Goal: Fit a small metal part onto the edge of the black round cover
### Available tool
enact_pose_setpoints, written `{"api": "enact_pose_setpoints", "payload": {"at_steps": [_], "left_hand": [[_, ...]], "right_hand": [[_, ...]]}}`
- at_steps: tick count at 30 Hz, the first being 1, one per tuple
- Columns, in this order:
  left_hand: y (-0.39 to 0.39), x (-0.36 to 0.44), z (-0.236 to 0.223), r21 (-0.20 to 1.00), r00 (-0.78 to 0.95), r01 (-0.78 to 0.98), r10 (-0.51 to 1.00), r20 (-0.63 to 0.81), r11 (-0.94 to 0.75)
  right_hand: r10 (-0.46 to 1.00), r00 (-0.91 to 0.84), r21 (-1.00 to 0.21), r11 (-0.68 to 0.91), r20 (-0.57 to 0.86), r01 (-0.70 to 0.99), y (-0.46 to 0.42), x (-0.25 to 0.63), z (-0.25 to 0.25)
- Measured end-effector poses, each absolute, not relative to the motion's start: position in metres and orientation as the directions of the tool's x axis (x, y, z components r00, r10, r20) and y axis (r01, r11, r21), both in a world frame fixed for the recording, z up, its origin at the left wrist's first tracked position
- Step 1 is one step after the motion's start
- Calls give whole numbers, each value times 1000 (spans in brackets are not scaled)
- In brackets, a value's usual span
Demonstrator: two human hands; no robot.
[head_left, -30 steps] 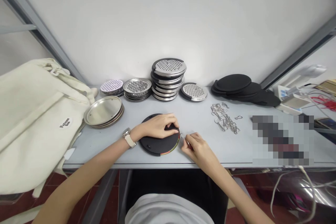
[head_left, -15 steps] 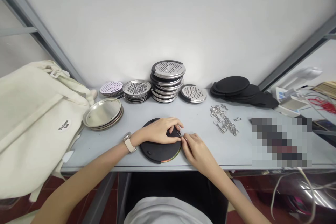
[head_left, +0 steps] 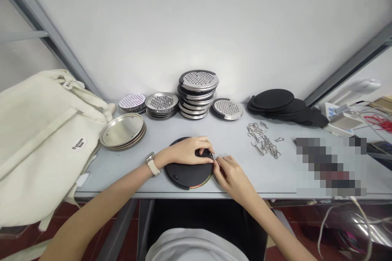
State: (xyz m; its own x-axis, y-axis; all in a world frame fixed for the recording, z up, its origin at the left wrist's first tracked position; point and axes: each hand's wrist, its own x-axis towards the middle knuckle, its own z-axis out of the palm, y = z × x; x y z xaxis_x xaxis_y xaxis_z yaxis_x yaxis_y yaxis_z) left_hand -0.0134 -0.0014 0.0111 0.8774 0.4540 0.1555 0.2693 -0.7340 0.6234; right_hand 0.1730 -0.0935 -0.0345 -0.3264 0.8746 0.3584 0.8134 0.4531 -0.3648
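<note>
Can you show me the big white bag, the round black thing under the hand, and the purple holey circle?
White bag (head_left: pixel 33 130): head view, its front.
Round black thing (head_left: pixel 190 174): head view, flat top.
Purple circle (head_left: pixel 132 101): head view, holey top.

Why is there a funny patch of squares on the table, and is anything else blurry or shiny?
In the head view, big blocky squares hide whatever is in that patch, so I can't tell what it is; also in the head view, the silver plate has a soft shine, and the small clips look a bit fuzzy.
</note>
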Motion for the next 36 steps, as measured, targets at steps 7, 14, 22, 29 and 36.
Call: {"api": "enact_pose_setpoints", "payload": {"at_steps": [7, 14, 22, 29, 36], "left_hand": [[-1, -14, 13, 637, 878, 276, 458, 137, -720], [-1, -14, 13, 628, 886, 271, 444, 135, -730], [0, -14, 13, 617, 891, 263, 431, 139, -742], [0, -15, 13, 620, 892, 257, 428, 143, -742], [1, -14, 12, 625, 892, 247, 427, 152, -740]], "right_hand": [[881, -298, -415, 443, 368, 795, -95, 172, -31], [885, -299, -440, 441, 357, 782, -95, 172, -29], [887, -305, -445, 441, 346, 779, -95, 173, -29], [893, -307, -438, 433, 330, 788, -98, 172, -28], [889, -337, -436, 449, 311, 780, -97, 173, -27]]}}
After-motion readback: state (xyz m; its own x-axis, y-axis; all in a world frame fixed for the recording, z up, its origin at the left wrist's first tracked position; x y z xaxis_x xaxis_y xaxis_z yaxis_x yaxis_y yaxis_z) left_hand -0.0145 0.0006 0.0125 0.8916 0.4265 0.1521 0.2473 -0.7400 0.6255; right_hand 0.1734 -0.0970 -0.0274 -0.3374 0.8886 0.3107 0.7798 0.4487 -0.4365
